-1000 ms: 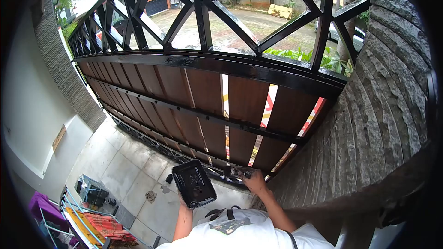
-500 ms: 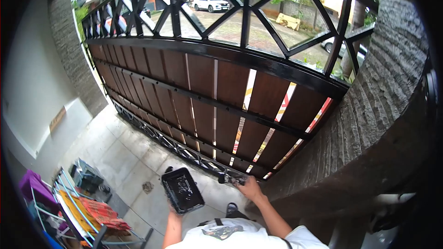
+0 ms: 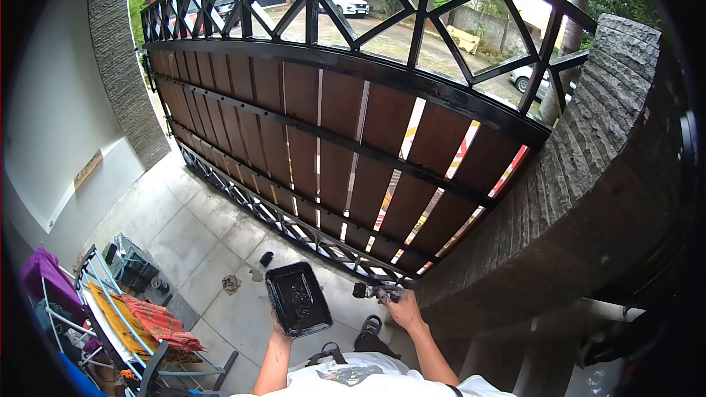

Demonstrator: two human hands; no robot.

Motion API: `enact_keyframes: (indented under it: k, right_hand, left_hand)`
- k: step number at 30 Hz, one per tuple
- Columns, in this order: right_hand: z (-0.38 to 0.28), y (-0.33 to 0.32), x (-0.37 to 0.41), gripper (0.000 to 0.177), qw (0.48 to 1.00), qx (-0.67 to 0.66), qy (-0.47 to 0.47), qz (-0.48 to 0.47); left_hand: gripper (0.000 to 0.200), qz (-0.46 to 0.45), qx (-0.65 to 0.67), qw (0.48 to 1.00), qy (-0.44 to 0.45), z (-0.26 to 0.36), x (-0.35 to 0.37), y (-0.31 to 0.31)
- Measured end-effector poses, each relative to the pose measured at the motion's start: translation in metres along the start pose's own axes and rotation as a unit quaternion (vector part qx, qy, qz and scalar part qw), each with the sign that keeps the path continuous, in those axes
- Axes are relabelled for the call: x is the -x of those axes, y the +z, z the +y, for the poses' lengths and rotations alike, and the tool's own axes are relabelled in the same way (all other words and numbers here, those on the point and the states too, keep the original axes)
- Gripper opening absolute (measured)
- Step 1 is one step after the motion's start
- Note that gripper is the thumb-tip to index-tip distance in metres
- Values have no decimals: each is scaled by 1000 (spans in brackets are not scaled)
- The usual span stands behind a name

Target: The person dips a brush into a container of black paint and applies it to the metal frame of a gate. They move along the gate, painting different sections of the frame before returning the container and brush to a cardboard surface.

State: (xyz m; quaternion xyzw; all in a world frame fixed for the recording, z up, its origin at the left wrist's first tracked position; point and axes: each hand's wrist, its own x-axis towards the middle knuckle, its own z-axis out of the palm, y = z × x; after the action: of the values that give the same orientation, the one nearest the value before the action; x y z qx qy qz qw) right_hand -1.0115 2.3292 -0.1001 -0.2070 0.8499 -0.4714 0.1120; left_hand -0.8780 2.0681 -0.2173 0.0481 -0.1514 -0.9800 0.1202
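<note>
My left hand (image 3: 279, 326) grips the near left edge of a black paint tray (image 3: 319, 295), its thumb side against the rim. Wet black paint and pale specks show inside the tray. In my right hand (image 3: 403, 310) is a small paint roller, its handle smeared dark, with the black roller head (image 3: 362, 290) pointing left toward the tray. The roller head is apart from the tray and overlaps the floor just below the gate's bottom rail. Ahead stands a gate (image 3: 294, 110) with brown slats and a black metal frame.
A rough stone pillar (image 3: 559, 154) rises close on my right. A drying rack with cloths (image 3: 158, 321) stands at left, near a dark crate (image 3: 136, 268). On the tiled floor (image 3: 198, 224) lie a small black object (image 3: 266, 258) and a crumpled rag (image 3: 231, 284).
My view has shifted slightly. The roller head now shows more plainly, below the gate's bottom rail and nearer the tray. Both hands keep their holds.
</note>
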Motion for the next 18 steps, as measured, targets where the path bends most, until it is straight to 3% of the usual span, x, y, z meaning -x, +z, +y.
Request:
enact_keyframes:
  k: [4, 11, 13, 14, 16, 18]
  right_hand:
    - [41, 19, -9, 29, 994, 68, -82, 34]
    - [17, 2, -35, 31, 998, -13, -64, -15]
    - [11, -12, -39, 35, 998, 20, -48, -23]
    - [9, -19, -41, 36, 998, 18, -55, -23]
    - [19, -30, -43, 36, 998, 17, -60, -21]
    - [35, -37, -45, 34, 996, 60, -61, 11]
  left_hand:
    - [72, -29, -22, 999, 28, 2, 21, 56]
    - [69, -36, -38, 998, 34, -4, 12, 68]
    - [69, 61, 1, 998, 7, -10, 4, 75]
    - [69, 61, -1, 998, 4, -15, -2, 75]
    - [70, -51, -29, 998, 1, -26, -18, 72]
    - [71, -68, -49, 996, -3, -39, -28, 84]
